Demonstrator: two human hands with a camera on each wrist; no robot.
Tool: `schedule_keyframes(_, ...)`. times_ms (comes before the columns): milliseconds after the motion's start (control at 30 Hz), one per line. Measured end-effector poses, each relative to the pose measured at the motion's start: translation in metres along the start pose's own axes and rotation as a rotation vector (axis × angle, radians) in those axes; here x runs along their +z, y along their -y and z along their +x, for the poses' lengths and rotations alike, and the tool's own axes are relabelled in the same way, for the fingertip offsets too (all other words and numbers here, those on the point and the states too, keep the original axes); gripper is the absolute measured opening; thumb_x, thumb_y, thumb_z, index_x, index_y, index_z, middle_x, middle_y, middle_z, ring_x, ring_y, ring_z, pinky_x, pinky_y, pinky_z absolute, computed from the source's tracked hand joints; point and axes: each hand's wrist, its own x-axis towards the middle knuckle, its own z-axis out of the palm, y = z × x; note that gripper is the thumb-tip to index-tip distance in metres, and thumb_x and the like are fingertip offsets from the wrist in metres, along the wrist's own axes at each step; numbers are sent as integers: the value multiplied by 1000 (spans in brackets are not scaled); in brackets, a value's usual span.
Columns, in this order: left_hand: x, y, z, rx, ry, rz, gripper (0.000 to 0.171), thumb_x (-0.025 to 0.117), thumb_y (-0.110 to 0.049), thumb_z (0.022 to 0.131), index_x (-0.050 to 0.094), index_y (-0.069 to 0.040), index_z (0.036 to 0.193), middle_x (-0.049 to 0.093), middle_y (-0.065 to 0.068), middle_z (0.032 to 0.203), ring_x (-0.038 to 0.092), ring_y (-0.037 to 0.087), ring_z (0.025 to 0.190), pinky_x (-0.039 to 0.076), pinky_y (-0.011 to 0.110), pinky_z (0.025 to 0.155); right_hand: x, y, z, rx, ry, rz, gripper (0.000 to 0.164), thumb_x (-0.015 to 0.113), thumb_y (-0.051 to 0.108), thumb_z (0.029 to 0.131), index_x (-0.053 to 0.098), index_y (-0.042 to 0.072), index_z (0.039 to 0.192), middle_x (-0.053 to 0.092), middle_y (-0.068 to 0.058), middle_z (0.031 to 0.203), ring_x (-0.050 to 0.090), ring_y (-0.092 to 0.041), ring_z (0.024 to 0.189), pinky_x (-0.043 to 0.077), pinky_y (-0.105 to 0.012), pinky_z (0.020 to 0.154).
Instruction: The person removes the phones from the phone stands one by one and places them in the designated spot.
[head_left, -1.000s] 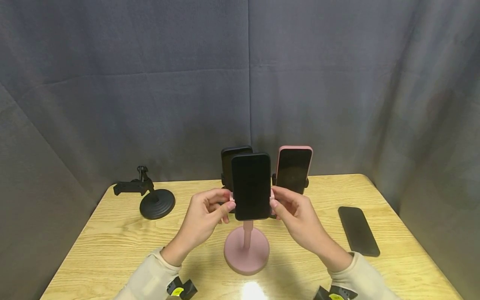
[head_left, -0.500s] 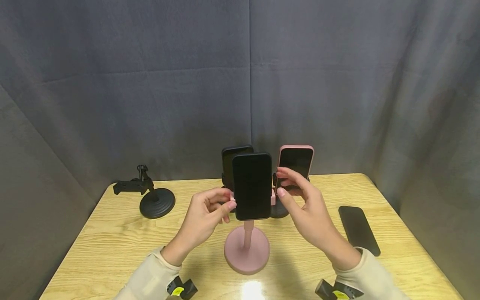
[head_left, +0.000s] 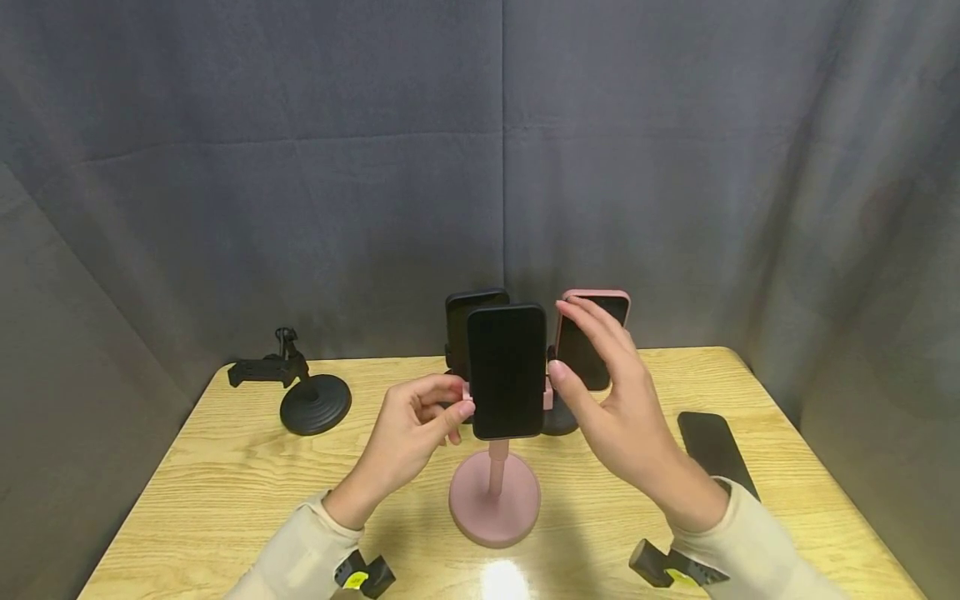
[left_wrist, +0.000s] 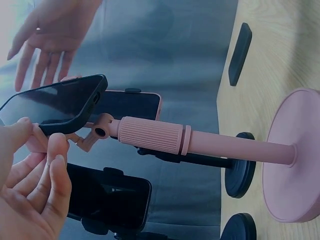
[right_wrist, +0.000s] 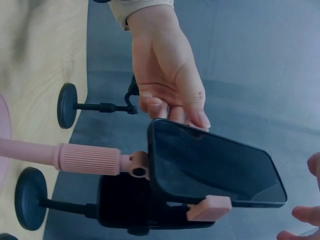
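Note:
A black phone [head_left: 507, 372] stands upright in the clamp of a pink phone stand [head_left: 495, 500] at the middle of the table. My left hand [head_left: 420, 425] pinches the clamp's left side between thumb and fingers, at the phone's edge. The right clamp arm [right_wrist: 210, 208] shows pink against the phone's edge in the right wrist view. My right hand [head_left: 618, 400] is off the phone to its right, fingers extended and thumb apart, holding nothing. It overlaps a pink-cased phone [head_left: 581, 350] behind it in the head view.
Behind, another black phone [head_left: 456, 321] sits in a black stand, partly hidden. A black phone stand with no phone [head_left: 315, 404] is at the left. One more black phone [head_left: 716, 450] lies flat at the right of the wooden table [head_left: 225, 500]. Grey curtains surround it.
My right hand has let go of the clamp's right side, moved right and up, and its fingers have straightened. My left hand has stayed on the clamp.

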Motion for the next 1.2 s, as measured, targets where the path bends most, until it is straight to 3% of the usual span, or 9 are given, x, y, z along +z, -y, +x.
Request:
schedule_keyframes(167,0,0,0,0,1,0,24,72,-6,93,68,4,115,72,23,99,64,9,59,59,27,62,1,10,6,-30,31,-66,64,69,20,93,46,23,152,38,-2,162,30,-26,152,26,-64,118)
schedule_keyframes(267,0,1,0,7,1,-1,23,71,-6,93,68,4,114,72,23,99,64,8,58,59,28,62,4,16,10,-68,58,-118,67,68,36,94,42,26,155,33,-2,165,27,-29,153,25,-67,118)
schedule_keyframes(467,-1,1,1,23,8,-5,23,71,-7,94,68,3,114,72,23,98,64,8,58,60,30,62,16,26,18,-216,74,-320,82,40,76,95,39,21,156,30,-9,166,28,-35,153,18,-67,121)
schedule_keyframes(667,-2,2,0,44,11,-20,25,71,-9,94,68,4,116,73,24,101,64,11,57,59,29,60,25,34,24,-244,147,-469,88,22,82,93,31,25,160,24,-6,169,23,-35,156,14,-65,124)
schedule_keyframes(833,-2,4,0,69,18,-29,27,70,-12,96,68,4,117,74,24,101,64,8,58,58,27,59,30,36,31,-251,199,-533,91,16,85,91,27,27,161,20,-5,170,19,-31,158,13,-60,127)
schedule_keyframes(1033,-1,7,1,81,9,-29,17,71,-14,96,72,-3,108,75,14,91,64,13,55,56,29,56,38,40,41,-253,220,-598,94,14,87,89,23,29,162,18,-6,171,18,-32,158,11,-55,128)
schedule_keyframes(1200,-2,6,0,74,5,-20,18,71,-15,96,71,-3,109,75,16,91,62,8,55,54,31,54,42,44,48,-223,246,-656,92,41,81,91,17,29,163,18,-8,171,17,-33,158,11,-53,129)
